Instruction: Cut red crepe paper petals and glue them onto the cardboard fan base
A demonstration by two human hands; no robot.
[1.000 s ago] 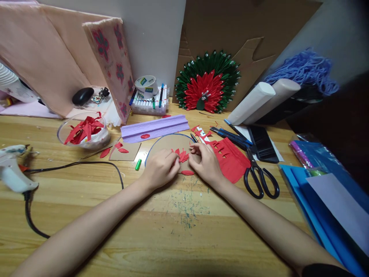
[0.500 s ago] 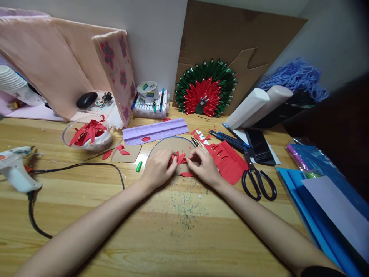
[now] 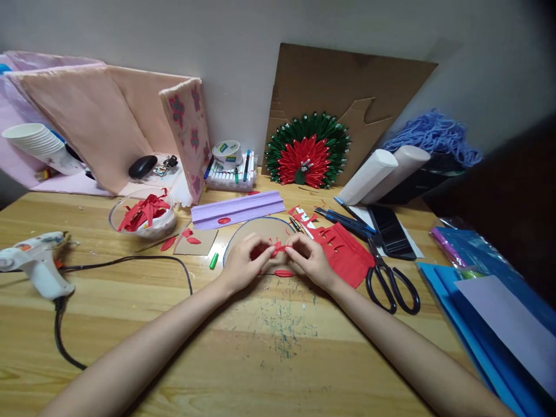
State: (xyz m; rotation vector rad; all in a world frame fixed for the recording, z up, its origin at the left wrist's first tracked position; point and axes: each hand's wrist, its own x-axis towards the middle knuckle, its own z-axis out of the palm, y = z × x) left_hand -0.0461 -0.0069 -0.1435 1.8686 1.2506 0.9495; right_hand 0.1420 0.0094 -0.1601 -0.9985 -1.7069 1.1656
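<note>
My left hand (image 3: 244,262) and my right hand (image 3: 311,258) meet over a round brown cardboard disc (image 3: 260,227) edged in blue. Both pinch a small red paper petal (image 3: 278,248) held between their fingertips just above the disc. More red petals show under my left fingers, and one loose petal (image 3: 284,273) lies on the wooden table (image 3: 269,341) below my hands. A sheet of red paper with cut-out slots (image 3: 345,249) lies right beside my right hand.
Black scissors (image 3: 388,278) lie right of the red sheet. A glue gun (image 3: 37,263) with black cord sits far left. A clear bowl of red scraps (image 3: 143,214), a purple folded strip (image 3: 237,208), a marker box (image 3: 230,171), a red-green paper fan (image 3: 306,152) and blue sheets (image 3: 486,301) surround the work.
My hands have lifted slightly and drawn together, pinching one red petal between them. The camera has tilted up, showing more of the wall and a stack of paper cups at left.
</note>
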